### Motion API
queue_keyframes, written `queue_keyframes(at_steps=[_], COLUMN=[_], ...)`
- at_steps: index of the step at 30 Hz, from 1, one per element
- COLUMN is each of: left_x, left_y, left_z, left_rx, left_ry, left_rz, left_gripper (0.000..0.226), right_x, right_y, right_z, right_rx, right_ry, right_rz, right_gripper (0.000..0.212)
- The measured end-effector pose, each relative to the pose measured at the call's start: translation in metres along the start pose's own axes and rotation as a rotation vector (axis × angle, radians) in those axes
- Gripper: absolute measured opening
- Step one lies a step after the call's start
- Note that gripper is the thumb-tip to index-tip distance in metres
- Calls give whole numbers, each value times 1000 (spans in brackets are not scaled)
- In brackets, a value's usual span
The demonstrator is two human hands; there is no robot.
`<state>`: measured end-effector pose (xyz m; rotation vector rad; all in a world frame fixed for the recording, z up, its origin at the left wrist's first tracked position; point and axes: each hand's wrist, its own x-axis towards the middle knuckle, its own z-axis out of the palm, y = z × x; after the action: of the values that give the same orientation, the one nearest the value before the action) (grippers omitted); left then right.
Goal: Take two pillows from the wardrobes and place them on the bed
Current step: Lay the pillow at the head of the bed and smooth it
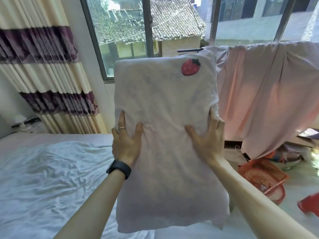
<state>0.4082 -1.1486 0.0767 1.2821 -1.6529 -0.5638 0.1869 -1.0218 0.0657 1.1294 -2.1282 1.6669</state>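
A pale pink pillow [165, 100] with a red strawberry patch near its top right corner hangs upright in front of me, above the bed [51, 178]. My left hand [126, 142], with a ring and a black wristband, grips its left edge. My right hand [207, 140] grips its right edge at the same height. Both hands pinch the fabric, with the thumbs on the near face. The bed carries a rumpled white sheet and spreads out below and to the left. No second pillow and no wardrobe are in view.
A window [148, 28] fills the wall ahead, with striped cream and purple curtains [46, 69] to its left. Pink sheets [267, 92] hang over a rail at right. An orange basket [264, 176] and a red stool [309, 202] sit on the floor at right.
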Motion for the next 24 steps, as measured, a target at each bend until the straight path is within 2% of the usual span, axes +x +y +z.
queue_keyframes(at_steps=[13,15,19,24], left_x=[83,112,134,178], left_y=[-88,-101,-120,-146], left_z=[195,241,263,309], left_rx=[217,249,313,341], left_ry=[-289,-294,-374,-303], left_rz=[-330,-395,-442,-612], left_gripper=[80,82,81,79], right_x=[93,126,139,198], right_y=[165,203,226,261], right_z=[132,169,201,284], right_rx=[-236,-228,-252,-245], right_ry=[-418,-520,-613,-791], right_rz=[255,312,329,282], right_gripper=[99,99,98,97])
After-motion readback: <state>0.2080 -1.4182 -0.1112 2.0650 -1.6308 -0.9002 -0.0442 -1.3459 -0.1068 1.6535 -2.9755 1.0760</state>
